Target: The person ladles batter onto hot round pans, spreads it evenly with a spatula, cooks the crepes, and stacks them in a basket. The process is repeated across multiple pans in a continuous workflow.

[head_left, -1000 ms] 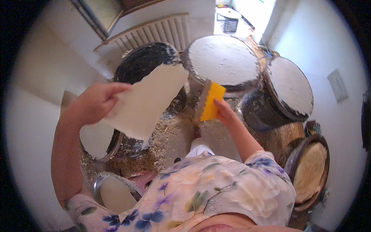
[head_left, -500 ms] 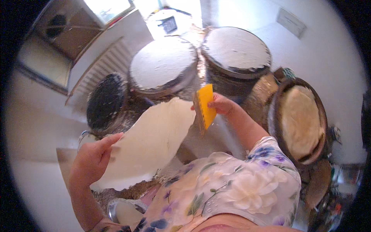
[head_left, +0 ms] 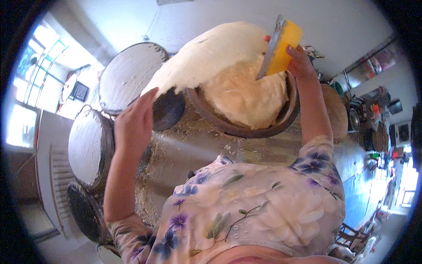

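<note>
A large, thin pale pancake [head_left: 211,50] is spread in the air between my hands, its lower edge ragged. My left hand [head_left: 134,121] is closed on its near left edge, with the fingers pointing up and partly hidden. A yellow scraper [head_left: 283,46] with a grey edge is gripped in my right hand [head_left: 301,64], beside the sheet's right end. One fingertip shows past the scraper's grey edge; whether it also pinches the sheet I cannot tell. Beneath the sheet, a wide brown round pan [head_left: 228,127] holds a heap of soft, folded pancakes [head_left: 246,99], partly covered.
Two round griddles coated in white batter, a far one [head_left: 129,75] and a nearer one [head_left: 88,149], stand at the left. A dark griddle [head_left: 85,211] is below them. A radiator [head_left: 61,180] lines the left wall. Cluttered shelving and goods [head_left: 378,105] are at the right.
I have turned to the right, away from the griddles. The pancake sheet has been carried over to the brown pan, and both hands have risen, the scraper still in the right.
</note>
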Demonstrator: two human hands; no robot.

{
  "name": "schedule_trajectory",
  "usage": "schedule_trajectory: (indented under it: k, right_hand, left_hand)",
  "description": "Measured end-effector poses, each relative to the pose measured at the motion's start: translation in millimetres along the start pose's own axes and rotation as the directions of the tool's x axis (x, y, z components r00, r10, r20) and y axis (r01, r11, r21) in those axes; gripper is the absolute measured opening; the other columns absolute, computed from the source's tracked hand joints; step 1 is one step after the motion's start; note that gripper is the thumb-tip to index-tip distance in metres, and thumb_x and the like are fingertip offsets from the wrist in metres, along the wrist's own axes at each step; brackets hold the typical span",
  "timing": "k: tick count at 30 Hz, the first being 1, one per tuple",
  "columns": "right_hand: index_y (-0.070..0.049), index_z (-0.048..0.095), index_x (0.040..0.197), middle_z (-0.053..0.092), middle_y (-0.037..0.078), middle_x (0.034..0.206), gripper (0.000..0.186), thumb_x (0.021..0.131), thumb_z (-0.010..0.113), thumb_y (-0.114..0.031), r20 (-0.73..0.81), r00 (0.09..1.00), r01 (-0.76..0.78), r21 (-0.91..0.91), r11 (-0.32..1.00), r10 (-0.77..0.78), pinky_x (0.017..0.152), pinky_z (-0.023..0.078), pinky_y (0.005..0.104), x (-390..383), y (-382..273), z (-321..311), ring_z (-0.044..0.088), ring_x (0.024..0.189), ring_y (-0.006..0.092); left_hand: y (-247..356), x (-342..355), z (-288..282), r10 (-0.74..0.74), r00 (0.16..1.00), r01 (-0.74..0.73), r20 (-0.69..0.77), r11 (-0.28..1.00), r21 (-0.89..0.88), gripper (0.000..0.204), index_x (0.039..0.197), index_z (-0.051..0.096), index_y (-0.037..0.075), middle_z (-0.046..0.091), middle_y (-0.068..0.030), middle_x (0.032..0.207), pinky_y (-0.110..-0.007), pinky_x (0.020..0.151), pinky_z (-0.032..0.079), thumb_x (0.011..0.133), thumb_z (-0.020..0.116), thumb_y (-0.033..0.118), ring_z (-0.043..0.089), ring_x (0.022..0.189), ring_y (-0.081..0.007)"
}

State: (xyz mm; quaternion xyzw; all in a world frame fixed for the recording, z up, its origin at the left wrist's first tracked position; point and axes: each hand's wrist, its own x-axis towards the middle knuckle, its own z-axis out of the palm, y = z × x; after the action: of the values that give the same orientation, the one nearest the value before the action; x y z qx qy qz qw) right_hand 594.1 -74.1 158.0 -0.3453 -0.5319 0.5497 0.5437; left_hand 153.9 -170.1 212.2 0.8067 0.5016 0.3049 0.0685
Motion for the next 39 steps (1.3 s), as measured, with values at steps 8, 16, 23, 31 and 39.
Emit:
schedule_trajectory:
  k: [8, 16, 23, 31, 39]
  right_hand:
    - [-0.006, 0.048, 0.107, 0.055, 0.006, 0.1, 0.043, 0.071, 0.064, -0.023, -0.3, 0.885, -0.291, 0.241, 0.926, 0.356, 0.081, 0.042, 0.0371, -109, 71, -100, 0.053, 0.093, 0.0208]
    - [-0.008, 0.048, 0.108, 0.053, 0.006, 0.105, 0.041, 0.073, 0.064, -0.021, -0.528, 0.549, -0.476, 0.439, 0.762, 0.648, 0.082, 0.041, 0.0398, -138, 191, -114, 0.05, 0.097, 0.0228]
    - [-0.009, 0.043, 0.115, 0.05, 0.007, 0.111, 0.041, 0.08, 0.055, -0.026, -0.163, 0.668, -0.586, 0.486, 0.649, 0.726, 0.087, 0.038, 0.0407, -34, 263, -39, 0.046, 0.101, 0.0233]
    - [-0.007, 0.045, 0.112, 0.054, 0.006, 0.101, 0.04, 0.074, 0.056, -0.009, 0.72, 0.461, -0.648, -0.127, 0.751, 0.519, 0.073, 0.046, 0.0346, 8, 281, 266, 0.054, 0.087, 0.0212]
    - [-0.001, 0.053, 0.099, 0.057, 0.003, 0.092, 0.031, 0.069, 0.057, -0.004, 0.891, -0.193, -0.061, -0.428, 0.902, 0.41, 0.071, 0.044, 0.0269, -208, 278, 583, 0.055, 0.082, 0.0146]
  left_hand:
    - [-29, 24, 208, 0.367, 0.895, -0.402, 0.254, 0.91, 0.1, 0.034, 0.106, 0.051, 0.007, 0.048, -0.0117, 0.114, -0.037, 0.088, 0.036, 0.073, 0.044, 0.004, 0.044, 0.107, -0.0271]
    - [-103, -113, 251, 0.076, 0.826, -0.006, 0.558, 0.992, -0.125, 0.031, 0.104, 0.052, 0.004, 0.05, -0.0139, 0.107, -0.037, 0.085, 0.039, 0.073, 0.049, 0.01, 0.047, 0.101, -0.0294]
    - [-89, -259, 156, -0.648, 0.544, 0.746, 0.533, 0.664, 0.046, 0.03, 0.101, 0.056, 0.005, 0.057, -0.0144, 0.098, -0.035, 0.079, 0.042, 0.075, 0.047, 0.015, 0.053, 0.092, -0.0288]
    - [-35, -399, 113, -0.931, 0.329, 0.879, 0.158, 0.241, -0.412, 0.034, 0.105, 0.053, 0.003, 0.055, -0.0129, 0.105, -0.032, 0.083, 0.04, 0.078, 0.05, 0.023, 0.052, 0.098, -0.0236]
    - [7, -511, 61, -0.966, 0.016, 0.614, -0.257, 0.212, -0.76, 0.051, 0.114, 0.047, 0.008, 0.054, -0.0095, 0.104, -0.029, 0.075, 0.043, 0.076, 0.053, 0.042, 0.053, 0.091, -0.0191]
